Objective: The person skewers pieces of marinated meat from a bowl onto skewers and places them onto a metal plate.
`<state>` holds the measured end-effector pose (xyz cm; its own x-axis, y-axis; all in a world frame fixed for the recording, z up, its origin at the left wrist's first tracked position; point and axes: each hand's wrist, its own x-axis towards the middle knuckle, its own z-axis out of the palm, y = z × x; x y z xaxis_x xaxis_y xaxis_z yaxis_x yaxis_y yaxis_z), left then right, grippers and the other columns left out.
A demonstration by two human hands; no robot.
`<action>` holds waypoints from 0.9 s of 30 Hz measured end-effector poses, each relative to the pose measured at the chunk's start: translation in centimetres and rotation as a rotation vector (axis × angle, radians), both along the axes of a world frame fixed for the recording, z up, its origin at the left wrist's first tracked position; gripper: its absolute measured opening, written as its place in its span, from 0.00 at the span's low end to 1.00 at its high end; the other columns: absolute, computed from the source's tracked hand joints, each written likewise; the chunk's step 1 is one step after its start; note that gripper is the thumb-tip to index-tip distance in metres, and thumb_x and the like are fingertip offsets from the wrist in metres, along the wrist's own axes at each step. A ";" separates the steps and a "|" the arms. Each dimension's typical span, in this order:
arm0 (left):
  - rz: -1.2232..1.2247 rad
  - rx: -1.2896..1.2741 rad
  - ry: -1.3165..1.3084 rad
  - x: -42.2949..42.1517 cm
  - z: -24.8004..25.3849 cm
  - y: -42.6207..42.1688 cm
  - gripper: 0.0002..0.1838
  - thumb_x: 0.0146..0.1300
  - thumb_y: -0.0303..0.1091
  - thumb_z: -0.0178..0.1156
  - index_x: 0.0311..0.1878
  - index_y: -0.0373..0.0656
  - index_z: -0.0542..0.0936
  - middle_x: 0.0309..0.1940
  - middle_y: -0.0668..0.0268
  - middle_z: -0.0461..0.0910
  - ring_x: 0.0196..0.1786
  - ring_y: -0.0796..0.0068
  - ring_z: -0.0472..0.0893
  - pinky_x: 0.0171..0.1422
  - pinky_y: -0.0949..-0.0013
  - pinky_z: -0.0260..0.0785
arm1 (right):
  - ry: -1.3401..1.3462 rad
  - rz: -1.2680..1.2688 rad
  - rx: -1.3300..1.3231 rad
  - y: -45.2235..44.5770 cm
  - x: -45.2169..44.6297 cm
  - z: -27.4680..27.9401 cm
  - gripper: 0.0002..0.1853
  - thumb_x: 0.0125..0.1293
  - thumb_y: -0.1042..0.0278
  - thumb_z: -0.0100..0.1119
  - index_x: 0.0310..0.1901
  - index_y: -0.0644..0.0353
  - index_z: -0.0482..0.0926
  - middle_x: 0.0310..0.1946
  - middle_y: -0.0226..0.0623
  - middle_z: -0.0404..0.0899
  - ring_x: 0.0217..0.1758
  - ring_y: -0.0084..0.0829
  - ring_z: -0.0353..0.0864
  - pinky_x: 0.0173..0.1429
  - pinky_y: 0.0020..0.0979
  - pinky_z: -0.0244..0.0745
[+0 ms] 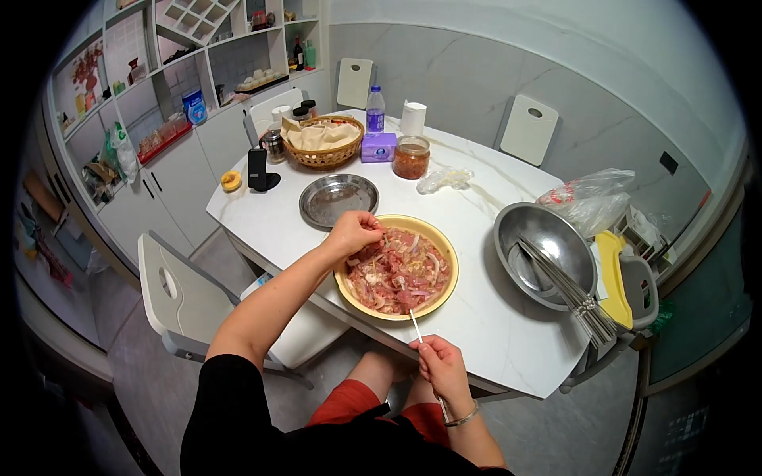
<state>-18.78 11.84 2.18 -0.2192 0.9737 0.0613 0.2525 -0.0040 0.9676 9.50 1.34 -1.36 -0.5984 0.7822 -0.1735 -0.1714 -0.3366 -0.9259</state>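
Observation:
A yellow-rimmed bowl (455,279) at the table's near edge is filled with raw, cut meat (397,270) mixed with onion slices. My left hand (355,234) reaches over the bowl's left side. Its fingertips are pinched together at the meat; what lies between them is too small to tell. My right hand (442,366) is closed around a thin metal skewer (417,327) in front of the bowl. The skewer points up and away, its far end reaching over the bowl's near rim, with a piece of meat (406,298) at that end.
Right of the bowl stands a big steel basin (508,238) with a bundle of metal skewers (567,289) leaning over its rim. Behind are a round metal tray (340,179), a wicker basket (325,159), a jar (411,161) and a tissue pack (379,149). A white chair (190,297) stands left.

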 end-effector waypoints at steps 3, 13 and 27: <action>0.011 -0.009 0.005 0.3 0.4 -0.3 0.01 0.51 0.21 0.57 0.28 0.35 0.75 0.23 0.65 0.78 0.27 0.80 0.78 0.32 0.79 0.70 | 0.029 -0.014 0.000 -0.2 -0.4 -0.1 0.09 0.66 0.70 0.46 0.37 0.66 0.74 0.14 0.21 0.61 0.14 0.12 0.53 0.17 0.15 0.49; -0.048 -0.053 -0.180 1.8 0.2 -1.0 0.03 0.51 0.21 0.59 0.29 0.34 0.76 0.24 0.66 0.77 0.26 0.80 0.76 0.31 0.78 0.71 | 0.092 -0.076 -0.002 0.2 -1.0 -0.5 0.09 0.67 0.70 0.45 0.38 0.67 0.74 0.14 0.22 0.60 0.14 0.13 0.54 0.17 0.15 0.50; -0.114 0.002 0.874 -2.1 1.8 -1.5 0.09 0.48 0.31 0.60 0.32 0.38 0.81 0.25 0.57 0.80 0.28 0.66 0.80 0.35 0.67 0.71 | -0.036 -0.109 0.122 2.0 2.5 2.1 0.09 0.66 0.71 0.46 0.37 0.66 0.75 0.13 0.21 0.61 0.14 0.12 0.55 0.17 0.16 0.50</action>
<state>-20.92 10.38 3.99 0.0055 0.9866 0.1631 0.9004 -0.0759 0.4285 11.99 3.34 0.79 -0.5041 0.8586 -0.0930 -0.1667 -0.2024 -0.9650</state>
